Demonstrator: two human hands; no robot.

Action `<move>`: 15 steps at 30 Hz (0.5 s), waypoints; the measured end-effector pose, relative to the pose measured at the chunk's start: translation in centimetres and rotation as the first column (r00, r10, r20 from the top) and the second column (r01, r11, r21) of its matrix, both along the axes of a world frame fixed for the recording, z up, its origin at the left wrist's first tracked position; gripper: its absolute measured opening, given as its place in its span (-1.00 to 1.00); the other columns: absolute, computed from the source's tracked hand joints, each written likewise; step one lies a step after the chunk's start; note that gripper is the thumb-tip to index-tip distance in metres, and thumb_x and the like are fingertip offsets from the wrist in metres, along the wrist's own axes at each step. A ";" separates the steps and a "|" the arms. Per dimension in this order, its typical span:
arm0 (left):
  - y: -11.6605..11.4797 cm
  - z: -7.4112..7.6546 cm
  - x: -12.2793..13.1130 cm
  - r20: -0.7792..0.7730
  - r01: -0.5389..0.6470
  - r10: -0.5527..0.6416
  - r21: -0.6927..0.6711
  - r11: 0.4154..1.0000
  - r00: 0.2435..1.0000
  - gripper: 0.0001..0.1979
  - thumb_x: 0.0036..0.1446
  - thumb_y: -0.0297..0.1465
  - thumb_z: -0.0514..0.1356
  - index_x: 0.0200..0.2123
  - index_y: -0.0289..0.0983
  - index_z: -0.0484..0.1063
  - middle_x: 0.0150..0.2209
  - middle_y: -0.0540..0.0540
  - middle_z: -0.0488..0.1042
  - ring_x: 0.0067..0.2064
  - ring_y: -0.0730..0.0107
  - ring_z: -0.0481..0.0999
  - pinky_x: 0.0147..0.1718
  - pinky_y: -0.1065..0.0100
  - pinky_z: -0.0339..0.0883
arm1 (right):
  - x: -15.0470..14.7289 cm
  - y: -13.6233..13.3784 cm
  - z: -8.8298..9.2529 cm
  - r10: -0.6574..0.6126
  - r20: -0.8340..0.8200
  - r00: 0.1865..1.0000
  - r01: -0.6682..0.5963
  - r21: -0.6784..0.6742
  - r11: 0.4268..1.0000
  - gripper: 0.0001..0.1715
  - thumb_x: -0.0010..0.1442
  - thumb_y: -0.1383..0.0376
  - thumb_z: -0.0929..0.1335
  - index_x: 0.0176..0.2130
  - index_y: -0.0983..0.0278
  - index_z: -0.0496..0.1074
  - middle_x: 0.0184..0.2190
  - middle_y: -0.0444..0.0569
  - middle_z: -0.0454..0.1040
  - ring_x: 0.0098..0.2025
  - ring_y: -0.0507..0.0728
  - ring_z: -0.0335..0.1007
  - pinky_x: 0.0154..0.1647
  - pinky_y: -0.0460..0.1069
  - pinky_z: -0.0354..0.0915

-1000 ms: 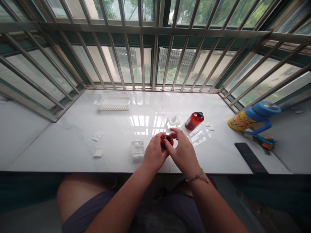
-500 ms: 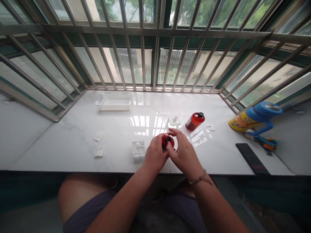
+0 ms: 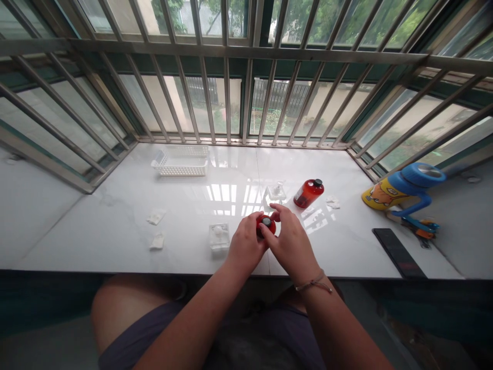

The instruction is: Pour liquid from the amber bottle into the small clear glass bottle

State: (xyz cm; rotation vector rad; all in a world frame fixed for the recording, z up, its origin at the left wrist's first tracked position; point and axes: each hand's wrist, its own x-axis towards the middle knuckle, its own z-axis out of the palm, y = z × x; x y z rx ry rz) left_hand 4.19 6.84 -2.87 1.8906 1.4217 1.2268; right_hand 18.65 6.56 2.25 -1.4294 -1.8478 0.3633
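Between my hands stands a red bottle (image 3: 260, 231) with a black cap (image 3: 266, 222), seen from above. My left hand (image 3: 246, 237) is wrapped round its left side. Over the right side curves my right hand (image 3: 287, 234), its thumb at the cap's lower edge and its index finger bent beyond the bottle. The far fingers are partly hidden. Left of my left hand sits a clear square container (image 3: 219, 237) with a whitish round top. Another clear container (image 3: 276, 192) stands just beyond my fingers, and a second red bottle (image 3: 308, 193) with a black cap is to its right.
A white plastic basket (image 3: 181, 167) is at the back left of the white counter (image 3: 96, 231). Small white packets (image 3: 156, 241) lie on the left and a crumpled white piece (image 3: 333, 203) on the right. Further right are a phone (image 3: 398, 253) and a yellow-blue water bottle (image 3: 400, 187). Metal bars (image 3: 246, 97) enclose the window.
My right thumb has slid slightly down and left off the cap's top, so more of the cap shows. Its index finger has shifted a little right. The left hand still holds the bottle.
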 end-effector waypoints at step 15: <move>0.0 0.2 0.1 0.000 -0.008 0.008 0.017 1.000 1.000 -0.50 0.27 -0.46 0.38 0.21 -0.15 0.34 0.12 -0.16 0.56 0.15 0.07 0.58 0.20 0.02 0.53 | 0.1 0.3 0.2 0.049 0.013 0.999 -0.048 -0.042 0.998 -0.39 0.36 0.34 0.37 0.34 0.12 0.28 -0.01 0.02 0.59 0.02 0.29 0.55 0.08 0.23 0.52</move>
